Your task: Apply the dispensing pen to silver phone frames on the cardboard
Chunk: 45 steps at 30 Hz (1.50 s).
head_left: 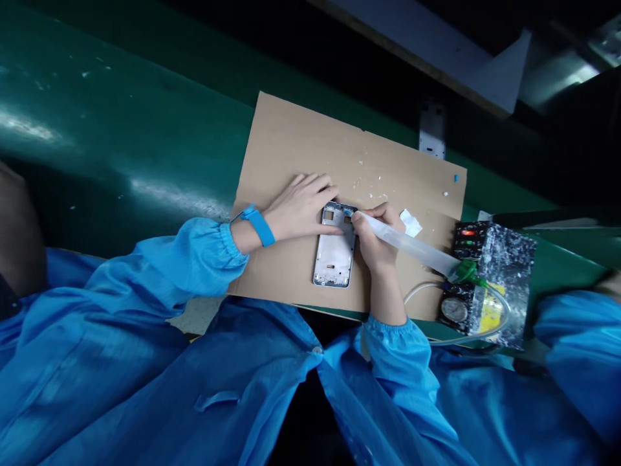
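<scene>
A silver phone frame (334, 255) lies on a brown cardboard sheet (286, 142), its long side running toward me. My left hand (305, 204) rests at the frame's upper left, with the thumb laid across it and the fingers curled over its top corner, gripping it. My right hand (377, 239) is closed around a translucent glue syringe (412, 246), held like a pen. The syringe's tip points at the top part of the frame, near a small blue spot. A green cap with a clear hose closes the syringe's back end.
A black dispenser box (504, 278) with a gauge, lit display and white smears stands right of the cardboard. A crumpled white scrap (411, 222) lies near my right hand. Another phone frame (432, 133) lies beyond the cardboard on the green table (145, 129). Blue-sleeved people sit on both sides.
</scene>
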Tool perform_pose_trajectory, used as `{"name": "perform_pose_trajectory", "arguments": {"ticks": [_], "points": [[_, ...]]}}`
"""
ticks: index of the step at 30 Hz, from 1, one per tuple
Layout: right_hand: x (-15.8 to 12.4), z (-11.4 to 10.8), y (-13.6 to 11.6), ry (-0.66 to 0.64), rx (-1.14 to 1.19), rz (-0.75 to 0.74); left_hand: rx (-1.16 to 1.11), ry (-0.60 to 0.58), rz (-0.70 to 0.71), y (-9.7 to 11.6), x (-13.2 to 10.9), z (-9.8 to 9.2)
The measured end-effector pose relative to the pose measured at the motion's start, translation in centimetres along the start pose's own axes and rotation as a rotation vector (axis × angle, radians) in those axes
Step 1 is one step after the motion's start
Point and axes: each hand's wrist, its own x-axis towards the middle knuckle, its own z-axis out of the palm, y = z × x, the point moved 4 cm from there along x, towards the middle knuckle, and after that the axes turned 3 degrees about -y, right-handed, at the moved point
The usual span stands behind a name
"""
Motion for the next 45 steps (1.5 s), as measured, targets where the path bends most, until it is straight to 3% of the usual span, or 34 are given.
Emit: {"name": "perform_pose_trajectory", "arguments": {"ticks": [45], "points": [[-0.26, 0.07, 0.16, -0.001, 0.04, -0.003, -0.006, 0.005, 0.006, 0.05, -0.03, 0.09]]}}
